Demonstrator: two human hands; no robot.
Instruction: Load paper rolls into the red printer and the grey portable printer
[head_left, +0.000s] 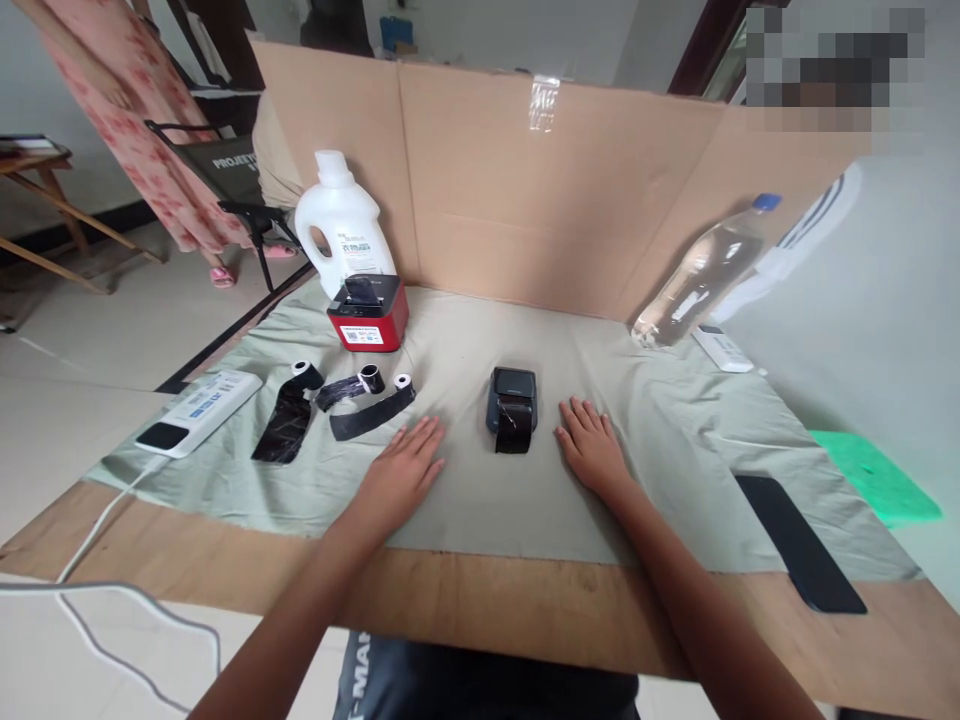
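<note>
My left hand (406, 462) lies flat on the grey-green cloth with its fingers stretched out and holds nothing. My right hand (589, 442) rests flat on the cloth too, fingers slightly apart. Between the two hands sits a small dark device (514, 384), like a portable printer, with a glossy black strip (514, 430) hanging from its front. Left of my left hand are several small rolls with black strips partly unrolled: one strip (373, 412) is closest to the hand, another roll (371, 379) is behind it, and a wider strip (285, 420) lies farther left.
A red and black boxy printer (379, 325) stands before a white jug (345, 220). A clear bottle (701, 275) leans at the back right against the cardboard screen (517, 190). A white power strip (199, 415) lies left, a black phone-like slab (799, 540) right. Another person stands behind, left.
</note>
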